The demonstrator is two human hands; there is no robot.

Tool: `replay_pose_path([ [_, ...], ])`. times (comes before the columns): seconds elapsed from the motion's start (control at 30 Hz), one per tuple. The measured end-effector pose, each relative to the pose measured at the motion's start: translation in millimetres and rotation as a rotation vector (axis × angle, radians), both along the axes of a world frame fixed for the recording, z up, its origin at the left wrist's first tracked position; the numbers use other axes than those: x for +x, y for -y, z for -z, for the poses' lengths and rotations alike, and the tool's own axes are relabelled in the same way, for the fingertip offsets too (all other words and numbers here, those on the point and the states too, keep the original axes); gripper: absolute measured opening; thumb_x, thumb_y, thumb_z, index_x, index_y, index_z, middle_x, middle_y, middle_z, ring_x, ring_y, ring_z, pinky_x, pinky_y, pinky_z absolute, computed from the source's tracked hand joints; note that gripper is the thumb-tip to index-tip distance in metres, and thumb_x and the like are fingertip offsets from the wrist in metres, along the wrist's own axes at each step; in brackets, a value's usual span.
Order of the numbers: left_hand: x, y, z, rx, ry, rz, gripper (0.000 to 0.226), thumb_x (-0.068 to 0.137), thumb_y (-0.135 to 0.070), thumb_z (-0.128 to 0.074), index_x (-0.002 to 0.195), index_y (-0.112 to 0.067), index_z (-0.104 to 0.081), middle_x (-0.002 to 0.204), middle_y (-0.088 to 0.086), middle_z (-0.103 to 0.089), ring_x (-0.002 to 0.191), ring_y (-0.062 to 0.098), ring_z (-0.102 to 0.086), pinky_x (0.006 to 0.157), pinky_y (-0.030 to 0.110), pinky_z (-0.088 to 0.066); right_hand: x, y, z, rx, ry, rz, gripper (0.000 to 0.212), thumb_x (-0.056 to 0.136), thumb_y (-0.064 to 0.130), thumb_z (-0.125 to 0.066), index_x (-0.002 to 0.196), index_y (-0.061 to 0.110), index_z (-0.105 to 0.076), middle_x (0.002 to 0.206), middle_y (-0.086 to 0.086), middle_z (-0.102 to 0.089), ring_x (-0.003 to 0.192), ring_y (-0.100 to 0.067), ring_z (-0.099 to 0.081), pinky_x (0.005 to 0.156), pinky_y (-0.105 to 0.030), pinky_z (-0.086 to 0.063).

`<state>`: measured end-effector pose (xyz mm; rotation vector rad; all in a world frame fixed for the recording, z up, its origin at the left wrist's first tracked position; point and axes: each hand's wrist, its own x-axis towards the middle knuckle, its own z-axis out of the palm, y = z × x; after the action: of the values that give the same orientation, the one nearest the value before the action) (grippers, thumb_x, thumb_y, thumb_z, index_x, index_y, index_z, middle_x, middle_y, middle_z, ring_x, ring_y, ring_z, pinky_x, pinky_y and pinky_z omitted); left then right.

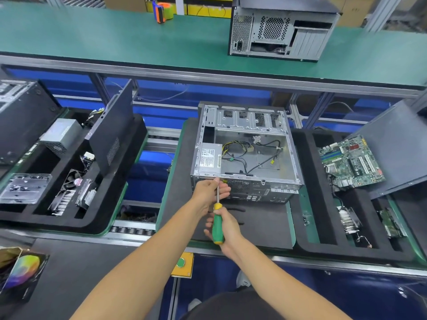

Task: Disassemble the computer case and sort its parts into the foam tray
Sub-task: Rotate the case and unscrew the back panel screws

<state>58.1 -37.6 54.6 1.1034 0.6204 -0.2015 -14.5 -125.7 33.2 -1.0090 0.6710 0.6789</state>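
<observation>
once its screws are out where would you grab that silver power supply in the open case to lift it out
Probably by the power supply's two long sides, coming straight down through the open top of the case. It lies flat in the near-left corner, label up, walls close on two sides. Its cable bundle leaves the right side, so keep the hands off that part.

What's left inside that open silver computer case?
Inside the silver metal computer case: a grey power supply box and loose black and yellow cables. Anything beneath them is hidden.

text: none legible | power supply label (209,158): print too small | motherboard (351,161): markings unreadable
</observation>
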Motion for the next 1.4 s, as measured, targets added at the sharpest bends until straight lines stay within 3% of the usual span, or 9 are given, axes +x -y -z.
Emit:
replay_pose_path([
  [0.07,0.5,0.2,0.2,0.003,-0.005,0.003,0.027,0.109,-0.018,-0.049,0.101,0.005,-0.062,0.092,0.018,-0.072,0.077,0.021,-0.075,0.066,0.028,-0.064,2.6,0.8,0.3,-0.056,0.014,0.011,0.005,0.088,0.015,-0.063,0.086,0.011,-0.062,0.060,-0.004,-0.057,0.048,-0.015,-0.054,0.047,-0.026,-0.048],
  [0.2,0.5,2.3,0.5,0.015,-0.014,-0.012,0.028,0.109,-0.018,-0.050,0.099,0.005,-0.063,0.092,0.017,-0.072,0.075,0.019,-0.075,0.064,0.026,-0.063,5.4,2.0,-6.6,0.138,-0.045,-0.011,0.026,0.091,0.032,-0.049,0.077,0.012,-0.059,0.061,-0.002,-0.050,0.045,-0.012,-0.041,0.042,-0.021,-0.035],
  [0.3,0.9,1.9,1.6,0.008,-0.022,-0.016,0.028,0.108,-0.018,-0.050,0.099,0.004,-0.063,0.089,0.016,-0.073,0.073,0.018,-0.076,0.063,0.026,-0.062,5.4,0.0,-7.2,0.131,-0.053,0.020,0.028,0.095,0.029,-0.048,0.078,0.009,-0.060,0.061,-0.005,-0.052,0.045,-0.014,-0.044,0.042,-0.023,-0.038],
  [0.47,1.2,0.6,1.3,-0.029,-0.019,-0.012,0.026,0.109,-0.018,-0.050,0.099,0.003,-0.061,0.088,0.015,-0.072,0.071,0.017,-0.075,0.065,0.028,-0.064,6.1,-5.0,-4.7,-0.093,0.057,0.019,0.009,0.089,0.007,-0.064,0.085,0.010,-0.057,0.060,-0.008,-0.055,0.048,-0.016,-0.053,0.046,-0.026,-0.047],
  [0.7,-2.1,-0.9,5.9,-0.007,-0.002,0.003,0.029,0.107,-0.023,-0.053,0.106,0.004,-0.063,0.094,0.015,-0.075,0.078,0.017,-0.077,0.062,0.023,-0.060,12.8,-1.4,-8.0,0.086,-0.004,-0.003,0.029,0.089,0.033,-0.049,0.070,0.013,-0.057,0.059,-0.002,-0.048,0.043,-0.015,-0.041,0.042,-0.023,-0.035],
  [0.9,-5.7,-7.6,12.2,0.007,0.025,0.039,0.026,0.106,-0.026,-0.056,0.109,-0.003,-0.067,0.093,0.007,-0.080,0.091,0.018,-0.078,0.065,0.025,-0.061,9.5,0.2,-1.0,-0.093,0.039,0.023,0.020,0.094,0.025,-0.059,0.084,0.007,-0.063,0.059,-0.008,-0.057,0.046,-0.019,-0.053,0.045,-0.026,-0.045],
  [1.2,-11.6,-11.1,23.3,-0.002,0.076,0.035,0.020,0.105,-0.021,-0.058,0.111,-0.004,-0.065,0.099,0.011,-0.078,0.097,0.023,-0.077,0.077,0.032,-0.063,2.2,7.3,6.9,-0.151,0.073,-0.012,0.019,0.091,0.026,-0.058,0.082,0.009,-0.062,0.059,-0.006,-0.058,0.046,-0.017,-0.051,0.044,-0.025,-0.043],
  [1.3,-15.2,-17.2,27.1,0.075,0.066,0.003,0.014,0.103,-0.016,-0.056,0.106,-0.004,-0.063,0.097,0.016,-0.077,0.092,0.026,-0.077,0.078,0.034,-0.062,1.5,7.8,7.3,-0.162,0.085,-0.026,0.019,0.090,0.027,-0.059,0.083,0.009,-0.062,0.059,-0.006,-0.057,0.046,-0.016,-0.051,0.045,-0.025,-0.043],
  [1.4,-17.6,-26.3,31.9,0.064,-0.016,-0.111,0.013,0.094,-0.010,-0.051,0.094,-0.004,-0.062,0.079,0.011,-0.073,0.062,0.017,-0.068,0.058,0.026,-0.055,1.9,5.8,6.9,-0.173,0.107,-0.060,0.019,0.090,0.025,-0.057,0.083,0.008,-0.061,0.059,-0.006,-0.057,0.045,-0.017,-0.050,0.044,-0.024,-0.042],
])
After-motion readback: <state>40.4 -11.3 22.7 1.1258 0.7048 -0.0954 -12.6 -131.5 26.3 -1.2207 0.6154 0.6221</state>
